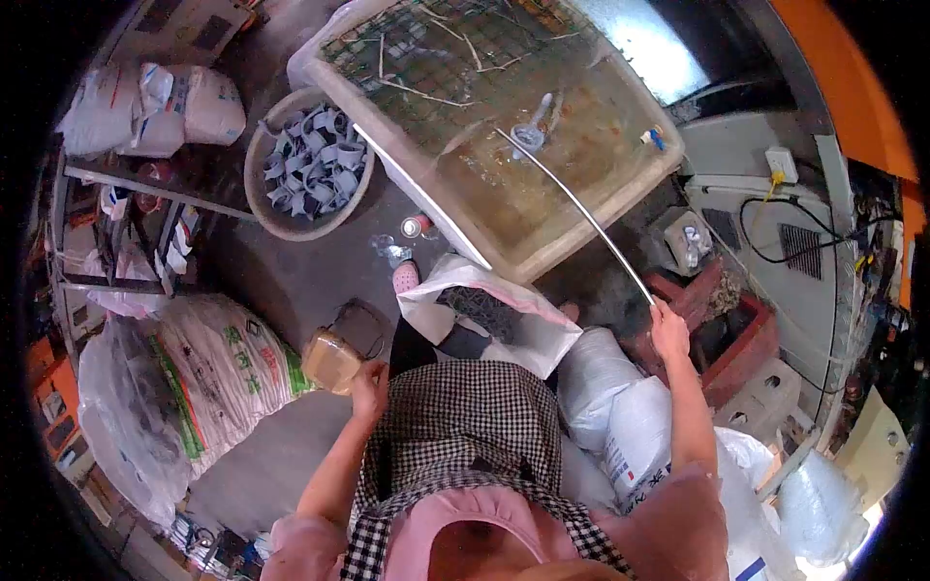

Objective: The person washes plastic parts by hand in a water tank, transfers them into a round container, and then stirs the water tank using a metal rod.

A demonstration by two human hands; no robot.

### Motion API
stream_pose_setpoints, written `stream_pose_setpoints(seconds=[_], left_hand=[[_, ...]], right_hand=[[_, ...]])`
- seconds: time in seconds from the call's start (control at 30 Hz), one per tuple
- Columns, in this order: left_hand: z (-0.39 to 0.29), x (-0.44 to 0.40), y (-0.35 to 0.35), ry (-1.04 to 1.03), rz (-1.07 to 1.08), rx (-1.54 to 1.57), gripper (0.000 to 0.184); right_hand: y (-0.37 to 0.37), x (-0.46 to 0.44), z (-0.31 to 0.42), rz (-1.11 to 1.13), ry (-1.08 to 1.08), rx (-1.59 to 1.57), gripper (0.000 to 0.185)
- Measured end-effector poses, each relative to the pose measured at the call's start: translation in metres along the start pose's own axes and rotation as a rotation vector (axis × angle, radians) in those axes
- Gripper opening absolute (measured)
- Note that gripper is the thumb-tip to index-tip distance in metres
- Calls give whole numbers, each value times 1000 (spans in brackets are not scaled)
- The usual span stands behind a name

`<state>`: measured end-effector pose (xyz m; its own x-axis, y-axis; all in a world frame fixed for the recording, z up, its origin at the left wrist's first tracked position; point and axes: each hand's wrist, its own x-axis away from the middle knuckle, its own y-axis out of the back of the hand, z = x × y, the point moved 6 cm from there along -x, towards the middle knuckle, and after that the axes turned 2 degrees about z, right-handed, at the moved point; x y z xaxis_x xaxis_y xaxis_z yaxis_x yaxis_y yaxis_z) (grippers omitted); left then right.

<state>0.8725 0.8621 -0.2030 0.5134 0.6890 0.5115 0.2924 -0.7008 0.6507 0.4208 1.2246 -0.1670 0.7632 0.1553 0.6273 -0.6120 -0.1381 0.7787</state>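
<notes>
My right hand (668, 331) is wrapped round the lower end of a long thin metal rod (593, 225). The rod reaches up over a big water-filled tub (499, 254), its far tip close to a grey ring-shaped plastic part (528, 137) in the water. Whether tip and part touch, I cannot tell. My left hand (368, 389) is closed at the edge of a brown, box-like container (332, 362), which looks taped or see-through. In front of my apron stands an open white woven sack (544, 329) with dark grey bits inside.
A round basin (254, 189) full of grey plastic parts stands left of the tub. A spray can (415, 226) is on the floor. Filled sacks lie left (228, 363) and right (639, 426). A red box (751, 339) stands at right, and green netting (407, 48) covers the tub's far end.
</notes>
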Motion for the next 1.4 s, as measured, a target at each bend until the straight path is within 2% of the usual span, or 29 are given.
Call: stream_pose_setpoints(seconds=[0.07, 0.17, 0.3, 0.4, 0.6, 0.7, 0.8, 0.97, 1.03, 1.3, 1.33, 1.4], left_hand=[[-10, 2, 0, 3, 11, 6, 12], [-23, -2, -4, -35, 93, -25, 13], [-19, 2, -1, -40, 82, -13, 14], [-21, 3, 2, -91, 25, 16, 14], [-31, -8, -4, -151, 11, -50, 11], [-37, -12, -13, -102, 95, -89, 10], [-39, -14, -17, -66, 82, -70, 10], [-31, -18, -21, -123, 4, -37, 9], [-26, -17, -23, -124, 7, -56, 8], [-16, -27, -35, -105, 35, -113, 9], [-12, -27, -36, -82, 37, -99, 9], [-3, -26, -40, -50, 34, -91, 9]], right_hand=[[5, 7, -8, -71, 35, 47, 34], [3, 7, -14, -62, 47, 75, 35], [5, 34, -27, -38, 12, 94, 36], [6, 48, -51, -17, -92, 45, 39], [14, 43, -47, 55, -115, 102, 35], [-20, 22, -48, 39, 15, -15, 35], [-57, -1, -40, 81, -20, -120, 36], [-105, -38, -8, 119, -31, -221, 35], [-133, -65, 3, 93, 42, -474, 33], [-178, -150, 92, 128, 80, -580, 34], [-182, -164, 104, 42, 179, -580, 34], [-197, -194, 126, 64, 200, -582, 35]])
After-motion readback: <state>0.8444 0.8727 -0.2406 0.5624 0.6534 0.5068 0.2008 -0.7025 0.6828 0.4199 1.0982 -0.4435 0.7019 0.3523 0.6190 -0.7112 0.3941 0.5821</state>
